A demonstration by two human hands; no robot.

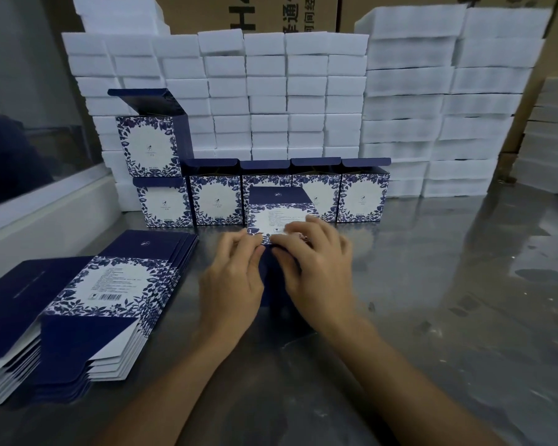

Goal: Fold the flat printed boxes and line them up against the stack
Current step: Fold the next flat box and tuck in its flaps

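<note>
A blue-and-white printed box [279, 209] lies on its side in the middle of the table, its bottom flaps toward me. My left hand [234, 275] and my right hand [313, 262] both press curled fingers onto its dark blue flaps, hiding most of them. Behind it several folded boxes [215, 199] stand in a row with lids open, touching the white foam stack [303, 101]. One more folded box [147, 144] sits on top of the leftmost one. A pile of flat printed boxes [87, 300] lies at the left front.
The steel table [448, 284] stretches bare to the right. A window sill and glass [29, 204] border the left side. Brown cartons [255, 11] rise behind the foam. More white foam blocks [545, 149] stand at the far right.
</note>
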